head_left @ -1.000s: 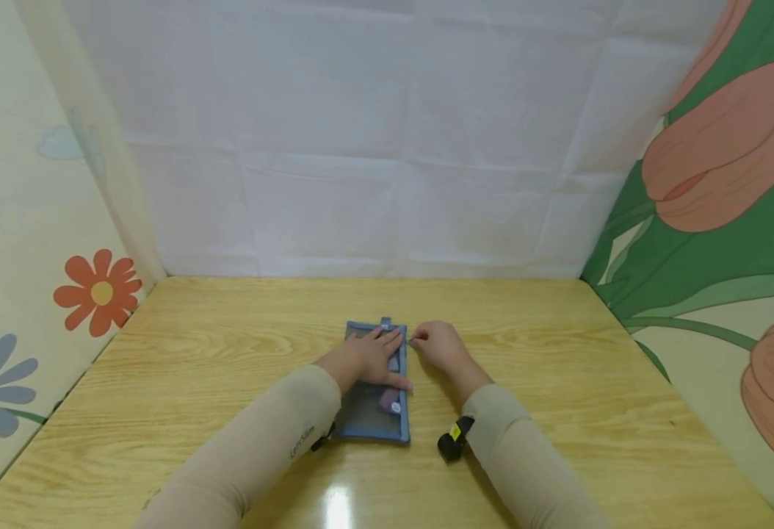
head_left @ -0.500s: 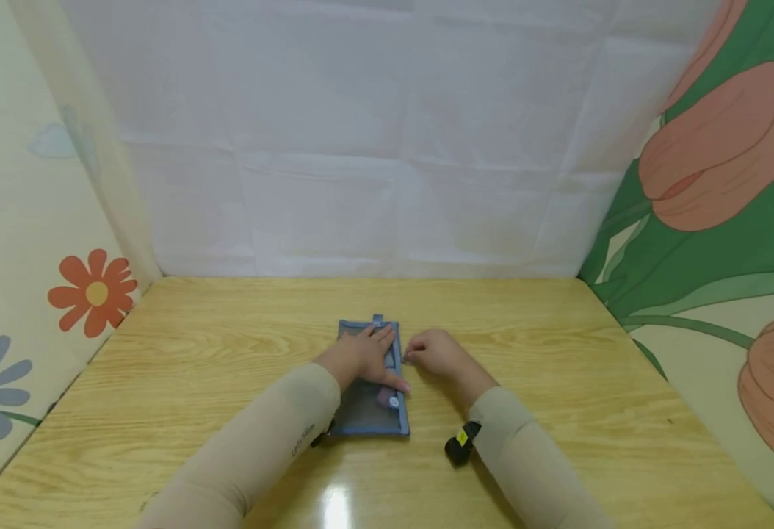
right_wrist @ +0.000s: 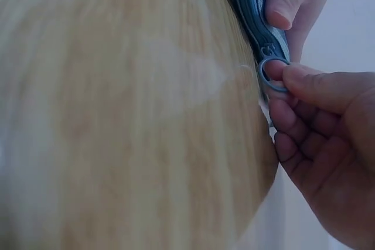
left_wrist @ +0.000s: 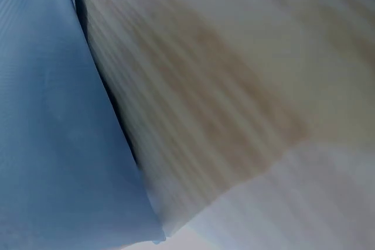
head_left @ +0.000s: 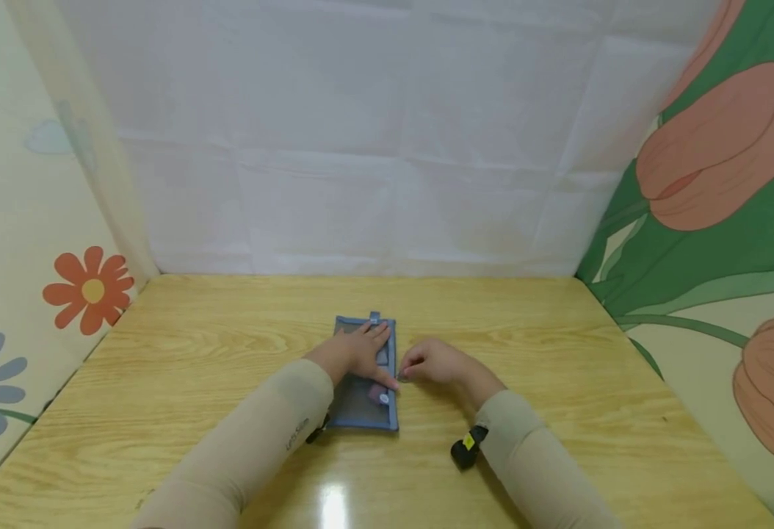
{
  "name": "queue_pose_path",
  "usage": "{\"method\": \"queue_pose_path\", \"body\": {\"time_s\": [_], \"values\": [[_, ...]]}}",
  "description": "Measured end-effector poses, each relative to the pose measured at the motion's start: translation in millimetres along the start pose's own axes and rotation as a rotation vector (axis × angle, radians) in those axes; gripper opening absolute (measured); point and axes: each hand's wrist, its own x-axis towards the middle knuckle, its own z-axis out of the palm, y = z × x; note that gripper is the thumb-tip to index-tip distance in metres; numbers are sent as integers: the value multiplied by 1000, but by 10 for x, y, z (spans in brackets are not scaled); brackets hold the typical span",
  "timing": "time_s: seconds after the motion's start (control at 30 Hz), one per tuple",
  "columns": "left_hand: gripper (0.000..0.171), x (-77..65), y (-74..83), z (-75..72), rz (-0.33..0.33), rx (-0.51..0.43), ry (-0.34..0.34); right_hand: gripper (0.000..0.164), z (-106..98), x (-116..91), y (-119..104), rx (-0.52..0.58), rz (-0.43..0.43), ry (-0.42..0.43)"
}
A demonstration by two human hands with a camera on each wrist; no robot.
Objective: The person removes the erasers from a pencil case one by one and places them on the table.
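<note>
A flat blue-edged zipper pouch (head_left: 354,410) with a grey see-through face lies on the wooden table. My left hand (head_left: 358,356) rests on it with fingers spread, its thumb near the right-hand zipper edge. Beside that edge, my right hand (head_left: 435,361) pinches the zipper pull (right_wrist: 263,78), whose ring shows between thumb and forefinger in the right wrist view. There the blue zipper band (right_wrist: 249,7) runs up past the left thumb (right_wrist: 284,10). Smooth blue material (left_wrist: 64,133) fills the left side of the left wrist view.
The wooden table (head_left: 559,411) reaches back to a white cloth (head_left: 327,147). Flower-patterned panels stand at both sides, one with an orange flower (head_left: 89,291). A black wrist camera (head_left: 468,447) hangs by the right sleeve.
My right hand has drawn the zipper pull toward me along the pouch's right edge. The left hand has stayed on the pouch, and both appear slightly further left in the head view.
</note>
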Motion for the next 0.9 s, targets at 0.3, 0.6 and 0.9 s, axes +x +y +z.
{"method": "queue_pose_path", "body": {"time_s": [0.3,0.6,0.9], "values": [[120,-46,-2,12,13,44,4,10,26,10,-33,-5,-15,0],[122,-252,130,-13,9,63,9,9,31,37,-17,-29,23,27],[126,-373,230,110,-45,17,32,9,45,63,8,-66,5,42]]}}
